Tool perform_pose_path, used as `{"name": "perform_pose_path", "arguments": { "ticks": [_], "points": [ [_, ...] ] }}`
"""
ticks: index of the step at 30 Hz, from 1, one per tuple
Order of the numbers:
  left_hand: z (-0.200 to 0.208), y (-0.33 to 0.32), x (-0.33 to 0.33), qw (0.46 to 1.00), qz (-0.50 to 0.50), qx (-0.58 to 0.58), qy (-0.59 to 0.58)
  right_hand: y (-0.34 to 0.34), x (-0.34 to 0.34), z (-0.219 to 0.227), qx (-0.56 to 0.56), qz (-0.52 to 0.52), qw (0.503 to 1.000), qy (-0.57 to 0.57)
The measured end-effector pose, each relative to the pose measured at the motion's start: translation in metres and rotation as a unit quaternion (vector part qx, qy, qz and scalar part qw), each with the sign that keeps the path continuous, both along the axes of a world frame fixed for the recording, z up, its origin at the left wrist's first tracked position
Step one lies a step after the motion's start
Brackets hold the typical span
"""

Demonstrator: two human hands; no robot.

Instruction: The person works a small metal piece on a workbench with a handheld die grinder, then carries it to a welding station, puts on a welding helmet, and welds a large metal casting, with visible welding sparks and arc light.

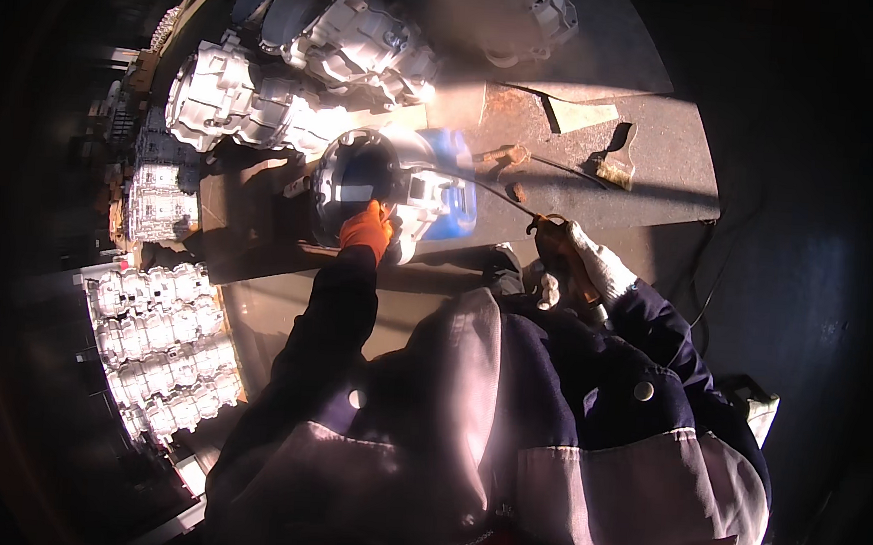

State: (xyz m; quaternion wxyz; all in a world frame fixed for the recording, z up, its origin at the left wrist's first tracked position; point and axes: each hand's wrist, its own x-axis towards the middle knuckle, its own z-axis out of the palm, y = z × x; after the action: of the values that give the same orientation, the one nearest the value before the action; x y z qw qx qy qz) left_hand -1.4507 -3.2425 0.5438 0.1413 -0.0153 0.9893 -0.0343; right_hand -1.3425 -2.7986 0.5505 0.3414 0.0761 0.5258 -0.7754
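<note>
A cast metal housing (417, 186) with a dark round opening lies on its side on a blue support (462, 189). My left hand (366, 230), in an orange glove, grips the near rim of that opening; its fingertips are partly hidden. In a white glove, my right hand (602, 263) is wrapped round the handle of a blow gun (558, 242). From the gun a long thin curved tube reaches left to the housing. Strong glare and shadow hide where the tube's tip ends.
More cast housings (212, 99) stand on the left and far side of the metal table (665, 137). A brush (618, 164) and a flat pale piece (581, 115) lie at the far right. Rows of castings (162, 346) are stacked at the left. A dark cable hangs at the right.
</note>
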Motion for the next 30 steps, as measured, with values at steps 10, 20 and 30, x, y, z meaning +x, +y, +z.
{"name": "perform_pose_path", "arguments": {
  "ticks": [10, 20, 30],
  "points": [
    [-0.004, -0.003, -0.002, 0.999, -0.014, -0.022, -0.034, -0.02, -0.002, -0.013, 0.012, -0.013, 1.0, 0.001],
    [-0.005, -0.004, -0.008, 0.997, -0.001, -0.038, -0.073, -0.025, -0.008, -0.019, 0.014, -0.024, 1.0, -0.004],
    [-0.016, -0.014, -0.004, 0.999, -0.041, -0.013, -0.016, -0.023, -0.005, -0.025, 0.018, -0.031, 0.999, -0.012]
  ]
}}
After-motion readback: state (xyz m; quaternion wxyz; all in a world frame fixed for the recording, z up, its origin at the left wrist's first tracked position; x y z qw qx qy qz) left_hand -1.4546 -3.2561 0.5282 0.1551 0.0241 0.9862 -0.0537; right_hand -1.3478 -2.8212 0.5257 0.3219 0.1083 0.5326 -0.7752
